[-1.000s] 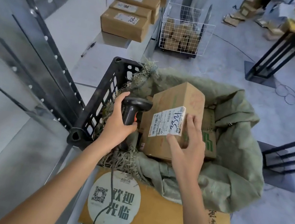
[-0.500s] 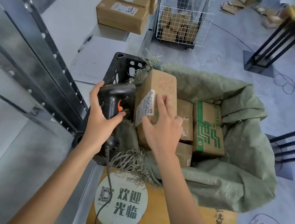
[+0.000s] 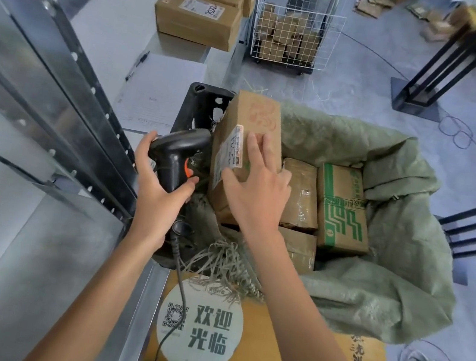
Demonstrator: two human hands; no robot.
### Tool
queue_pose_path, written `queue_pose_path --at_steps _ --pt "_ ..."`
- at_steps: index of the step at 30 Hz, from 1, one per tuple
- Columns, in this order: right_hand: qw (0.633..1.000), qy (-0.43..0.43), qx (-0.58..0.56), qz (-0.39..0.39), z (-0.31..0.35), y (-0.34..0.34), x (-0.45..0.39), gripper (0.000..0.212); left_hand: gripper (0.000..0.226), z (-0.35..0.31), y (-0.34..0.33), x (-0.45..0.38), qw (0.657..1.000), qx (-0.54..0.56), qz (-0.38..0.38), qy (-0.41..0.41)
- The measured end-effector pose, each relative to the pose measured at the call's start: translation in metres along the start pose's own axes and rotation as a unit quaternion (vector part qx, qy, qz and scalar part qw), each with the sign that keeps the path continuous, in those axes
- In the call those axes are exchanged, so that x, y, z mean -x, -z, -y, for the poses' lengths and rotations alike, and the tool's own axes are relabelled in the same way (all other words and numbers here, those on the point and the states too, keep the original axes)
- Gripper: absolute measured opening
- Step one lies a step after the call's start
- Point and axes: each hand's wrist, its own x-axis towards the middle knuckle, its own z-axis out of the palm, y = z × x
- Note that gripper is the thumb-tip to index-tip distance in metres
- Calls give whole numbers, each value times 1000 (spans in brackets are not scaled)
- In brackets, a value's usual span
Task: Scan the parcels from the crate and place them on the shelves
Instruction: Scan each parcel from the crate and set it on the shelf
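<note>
Cardboard parcel point(image 3: 246, 137) tilted upright at left end of crate point(image 3: 198, 106), over the green sack liner point(image 3: 379, 237). Right hand point(image 3: 255, 190) spread flat over its top face, thumb curled onto label side. Left hand point(image 3: 161, 195) wrapped round barcode scanner point(image 3: 180, 151), nose just beside label point(image 3: 229, 156). Judged: stiff, light, one-hand liftable; taped faces slippery, so grip across opposite edges.

We've got the brown parcel point(image 3: 245, 149) tipped up at the crate's point(image 3: 198, 106) left edge, white label facing the scanner point(image 3: 179, 154); more parcels point(image 3: 321, 204) lie flat inside.
</note>
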Motion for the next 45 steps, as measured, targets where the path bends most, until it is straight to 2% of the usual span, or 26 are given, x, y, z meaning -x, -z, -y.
queue_pose_path --at_steps 4,12,16,23,26,33,40,45 --pt "998 32 30 -35 5 -13 7 73 90 -5 3 0 1000 -15 -16 -20" --pt "998 -45 43 -11 24 -34 2 75 94 -9 2 -1 999 -16 -25 -15" --pt "998 -64 -21 0 15 -19 -9 73 93 -8 3 -1 1000 -6 -13 1" --pt "986 -105 -117 -65 -17 2 8 74 93 4 -14 -5 998 -48 40 33" --pt "985 -96 -131 -50 -21 -1 19 71 96 4 -21 -12 994 -81 63 37" --pt "952 -126 -279 -15 -17 0 42 75 100 6 -22 -18 991 -92 69 67" --pt "932 -157 -327 -12 -23 5 42 73 104 10 -14 -7 984 -137 50 101" --pt "940 -128 -315 -32 -30 14 39 71 109 9 -11 -5 984 -131 53 108"
